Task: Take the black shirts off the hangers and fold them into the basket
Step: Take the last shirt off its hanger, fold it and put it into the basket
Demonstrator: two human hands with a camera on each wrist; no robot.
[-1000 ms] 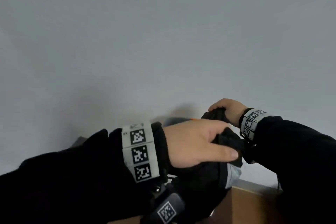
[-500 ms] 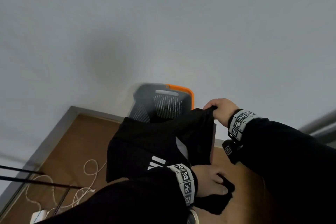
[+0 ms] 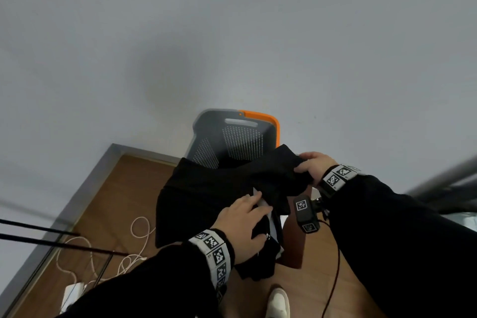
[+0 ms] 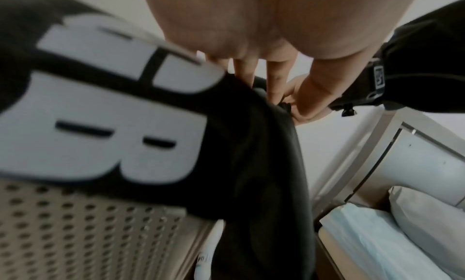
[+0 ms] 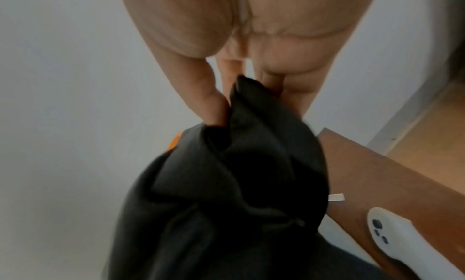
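A black shirt with white lettering hangs spread just above a grey perforated basket with an orange rim, which stands against the wall. My right hand grips a bunched upper corner of the shirt between thumb and fingers. My left hand lies lower, on the shirt's near side by the white print, and pinches a fold between its thumb and nearly straight fingers. The shirt hides most of the basket's inside. No hanger is in view.
The floor is wood, with a loose white cable and two thin black rods at the left. My white shoe is below the shirt. A brown board stands right of the basket. A grey bar crosses the right edge.
The view dropped from the bare wall to the basket and floor. The shirt went from a bundle between both hands to hanging spread. My left hand dropped low, then rose onto the print.
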